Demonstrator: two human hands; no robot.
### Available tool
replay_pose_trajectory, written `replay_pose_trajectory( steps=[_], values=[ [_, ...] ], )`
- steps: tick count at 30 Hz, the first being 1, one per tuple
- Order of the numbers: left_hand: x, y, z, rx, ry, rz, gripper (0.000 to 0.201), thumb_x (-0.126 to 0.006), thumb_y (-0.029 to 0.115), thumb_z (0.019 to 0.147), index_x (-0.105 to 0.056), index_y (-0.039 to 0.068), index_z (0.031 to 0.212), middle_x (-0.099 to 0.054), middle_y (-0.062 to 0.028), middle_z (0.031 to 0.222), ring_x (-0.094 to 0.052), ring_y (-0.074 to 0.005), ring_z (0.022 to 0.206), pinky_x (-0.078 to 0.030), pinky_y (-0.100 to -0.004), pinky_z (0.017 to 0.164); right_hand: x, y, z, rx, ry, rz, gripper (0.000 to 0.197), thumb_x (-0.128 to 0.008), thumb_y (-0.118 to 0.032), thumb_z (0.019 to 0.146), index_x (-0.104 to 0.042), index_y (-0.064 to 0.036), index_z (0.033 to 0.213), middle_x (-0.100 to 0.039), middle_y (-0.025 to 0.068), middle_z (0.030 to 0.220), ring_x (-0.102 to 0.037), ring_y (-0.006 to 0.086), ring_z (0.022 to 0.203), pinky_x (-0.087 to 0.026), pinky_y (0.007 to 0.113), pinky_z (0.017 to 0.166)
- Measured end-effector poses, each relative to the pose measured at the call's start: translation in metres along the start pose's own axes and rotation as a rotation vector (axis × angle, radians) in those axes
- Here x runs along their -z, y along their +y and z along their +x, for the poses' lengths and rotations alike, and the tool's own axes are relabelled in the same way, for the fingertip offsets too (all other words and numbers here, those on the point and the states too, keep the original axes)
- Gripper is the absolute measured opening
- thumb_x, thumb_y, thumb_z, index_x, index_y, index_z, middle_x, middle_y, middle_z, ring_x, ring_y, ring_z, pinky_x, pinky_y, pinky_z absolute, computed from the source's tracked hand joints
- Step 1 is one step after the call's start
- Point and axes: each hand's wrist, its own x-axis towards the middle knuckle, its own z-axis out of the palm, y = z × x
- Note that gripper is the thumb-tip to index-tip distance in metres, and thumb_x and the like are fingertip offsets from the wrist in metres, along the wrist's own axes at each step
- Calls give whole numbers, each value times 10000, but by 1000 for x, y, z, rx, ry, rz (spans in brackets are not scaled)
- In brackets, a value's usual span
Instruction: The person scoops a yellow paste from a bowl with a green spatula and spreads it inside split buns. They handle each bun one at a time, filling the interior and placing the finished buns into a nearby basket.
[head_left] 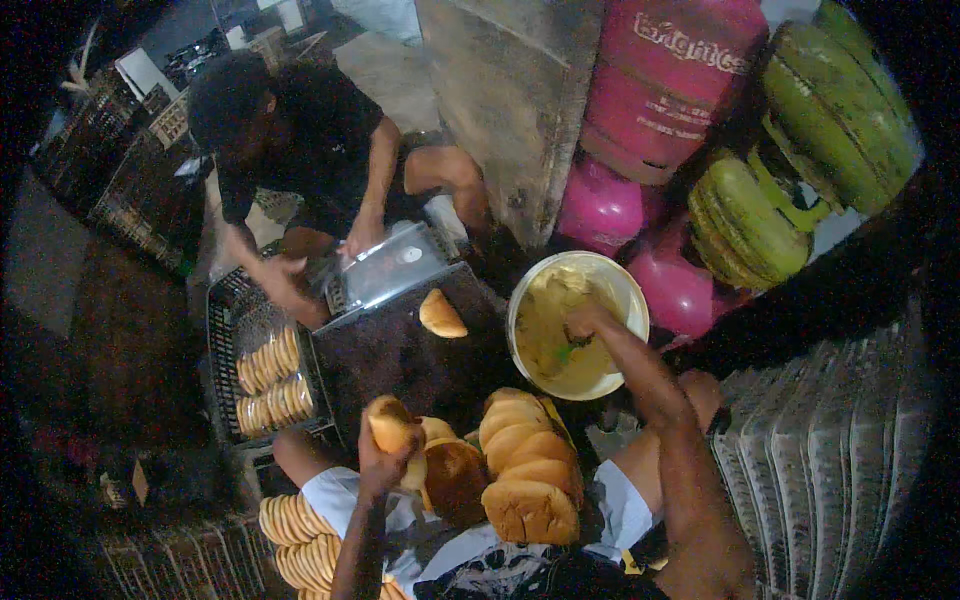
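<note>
My left hand [383, 462] is closed around a golden-brown bread bun [389, 422], held up above my lap. My right hand [592, 318] reaches inside a white bucket [516, 350] of pale yellow cream [541, 300]. It grips a green tool [566, 351], mostly hidden by the fingers and the cream, so its kind does not show. Between my knees, a row of overlapping buns [528, 455] stands beside a darker brown bun [455, 478]. One folded, half-moon bun [442, 315] lies on the dark tabletop [375, 375] in front of me.
Opposite sits a person in black [315, 125], hands near a clear-lidded box [395, 262]. A black crate [222, 345] at left holds bagged buns [272, 380]. More buns [298, 535] are stacked by my left leg. Pink [675, 80] and green gas cylinders [840, 115] stand far right; grey stacked trays [820, 440] nearer.
</note>
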Motion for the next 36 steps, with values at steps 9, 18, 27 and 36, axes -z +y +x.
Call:
replay_pose_trajectory(
  steps=[9, 18, 27, 36],
  values=[
    [-31, 5, 42, 547, -144, -846, 952, -382, 865, 865, -583, 49, 1311, -645, -184, 1220, -638, -359, 1114, -514, -512, 1003, 70, -106, -254, 548, 289, 703, 232, -706, -112, 861, -726, -26, 1075, -747, 71, 935, -705, 202, 871, -546, 348, 828],
    [-10, 7, 17, 497, -215, -949, 700, -460, 679, 975, -603, 64, 1278, -682, -131, 1177, -683, -279, 1032, -547, -436, 956, 6, -236, -217, 584, 750, -56, 418, -743, -156, 850, -673, -171, 1262, -596, 117, 877, -622, 331, 757, -515, 429, 702],
    [-19, -16, 34, 403, -18, -778, 556, -590, 507, 993, -573, 6, 1233, -671, -136, 1082, -707, -270, 934, -604, -394, 872, 12, -235, -222, 568, 852, -208, 597, -749, -197, 773, -599, -156, 1350, -562, 128, 904, -621, 338, 856, -524, 435, 716],
    [-10, -68, 60, 657, 66, -649, 642, -638, 588, 930, -594, 56, 1287, -691, -78, 1121, -684, -246, 944, -567, -395, 833, -22, -216, -230, 464, 713, -223, 464, -696, -336, 855, -654, -158, 1282, -632, 117, 1037, -644, 338, 924, -558, 440, 765]
  ],
)
